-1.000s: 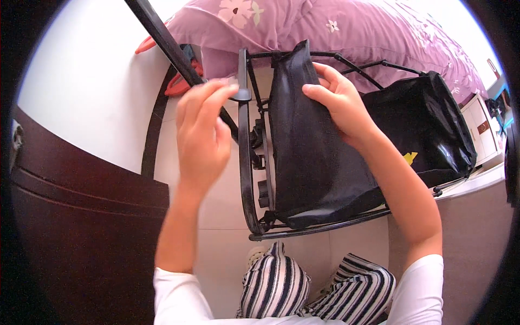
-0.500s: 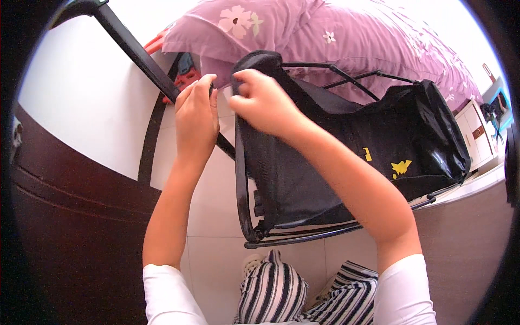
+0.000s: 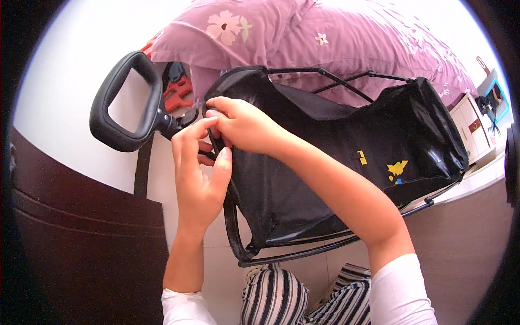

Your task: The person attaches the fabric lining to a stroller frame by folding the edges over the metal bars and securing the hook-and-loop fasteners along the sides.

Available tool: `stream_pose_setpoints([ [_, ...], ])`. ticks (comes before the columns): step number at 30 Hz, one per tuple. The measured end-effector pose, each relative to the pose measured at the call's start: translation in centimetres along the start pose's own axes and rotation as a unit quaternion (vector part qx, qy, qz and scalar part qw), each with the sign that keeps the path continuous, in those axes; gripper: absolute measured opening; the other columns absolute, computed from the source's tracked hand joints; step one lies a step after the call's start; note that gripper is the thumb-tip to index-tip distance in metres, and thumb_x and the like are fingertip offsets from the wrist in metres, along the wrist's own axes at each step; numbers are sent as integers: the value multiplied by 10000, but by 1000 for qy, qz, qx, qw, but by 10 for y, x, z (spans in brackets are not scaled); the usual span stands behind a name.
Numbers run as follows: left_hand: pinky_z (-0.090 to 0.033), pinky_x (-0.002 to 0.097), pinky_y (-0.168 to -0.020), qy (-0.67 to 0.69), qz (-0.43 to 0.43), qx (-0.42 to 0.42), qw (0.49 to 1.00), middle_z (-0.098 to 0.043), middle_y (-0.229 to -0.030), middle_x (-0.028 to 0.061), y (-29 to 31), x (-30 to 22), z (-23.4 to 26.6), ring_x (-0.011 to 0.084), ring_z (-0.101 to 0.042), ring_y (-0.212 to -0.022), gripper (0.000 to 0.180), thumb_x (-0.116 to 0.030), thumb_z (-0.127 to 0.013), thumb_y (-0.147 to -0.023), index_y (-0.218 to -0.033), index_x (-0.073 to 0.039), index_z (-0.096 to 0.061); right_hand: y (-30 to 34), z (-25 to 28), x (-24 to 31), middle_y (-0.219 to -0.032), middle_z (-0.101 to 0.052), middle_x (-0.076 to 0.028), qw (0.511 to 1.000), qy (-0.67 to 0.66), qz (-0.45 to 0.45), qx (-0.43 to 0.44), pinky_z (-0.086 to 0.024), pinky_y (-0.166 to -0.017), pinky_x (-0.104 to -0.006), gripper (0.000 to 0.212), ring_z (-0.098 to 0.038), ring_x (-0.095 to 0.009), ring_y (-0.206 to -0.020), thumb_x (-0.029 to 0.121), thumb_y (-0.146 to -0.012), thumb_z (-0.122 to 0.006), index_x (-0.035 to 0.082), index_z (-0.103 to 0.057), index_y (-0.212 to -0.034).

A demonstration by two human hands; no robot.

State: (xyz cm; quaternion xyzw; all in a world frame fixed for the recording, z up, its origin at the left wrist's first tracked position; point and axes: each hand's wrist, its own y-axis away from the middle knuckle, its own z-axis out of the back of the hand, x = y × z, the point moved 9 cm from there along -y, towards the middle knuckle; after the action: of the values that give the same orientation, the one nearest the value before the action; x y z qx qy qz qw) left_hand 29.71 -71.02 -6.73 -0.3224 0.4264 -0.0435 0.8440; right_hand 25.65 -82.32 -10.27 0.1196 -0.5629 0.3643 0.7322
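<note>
A black folding wagon (image 3: 314,162) with a cloth body and a dark tube frame lies across the floor before me. My right hand (image 3: 244,127) is closed over the rim (image 3: 232,216) at its left end, fingertips curled over the edge. Right beside it, my left hand (image 3: 197,176) has its fingers bent round the same rim, with the thumb apart on the near side. The two hands touch at the fingertips, which partly hide the grip. Left of them, the wagon's black loop handle (image 3: 96,116) sticks out on its shaft, which passes behind my left fingers.
Behind the wagon is a bed with a pink flowered cover (image 3: 346,49). A red object (image 3: 177,95) lies on the floor beside it. Dark brown wood panelling (image 3: 86,227) stands at left, a brownish panel (image 3: 449,249) at right, a white cabinet (image 3: 470,127) farther back.
Both hands have moved lower and come together at the wagon's left rim. The loop handle has swung down into view at left. The wagon appears shifted slightly left.
</note>
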Motion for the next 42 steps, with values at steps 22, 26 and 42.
stream_pose_setpoints([
  [22,-375,206,-782,375,171,147,899,-498,-1084,54,37,16,-12,76,-464,-894,403,4,-449,-870,-1267,-28,-390,-79,125,-50,-840,-581,23,994,-102,38,-20,-465,-685,-209,116,-557,-62,-756,120,-836,-638,75,-559,-907],
  [26,-382,209,-782,458,196,127,858,-489,-1059,47,56,28,-16,73,-466,-899,360,2,-465,-873,-1229,-14,-413,-95,81,-43,-855,-565,12,998,-35,23,56,-456,-691,-215,174,-541,-76,-780,138,-846,-614,48,-568,-988],
  [42,-387,366,-983,740,342,-38,578,-454,-1257,158,114,54,-53,235,-456,-1174,564,-105,-513,-895,-1331,-43,-160,-128,-9,-31,-747,-625,-147,908,393,72,123,-459,-730,-395,238,-570,-325,-692,187,-713,-464,29,-640,-741],
])
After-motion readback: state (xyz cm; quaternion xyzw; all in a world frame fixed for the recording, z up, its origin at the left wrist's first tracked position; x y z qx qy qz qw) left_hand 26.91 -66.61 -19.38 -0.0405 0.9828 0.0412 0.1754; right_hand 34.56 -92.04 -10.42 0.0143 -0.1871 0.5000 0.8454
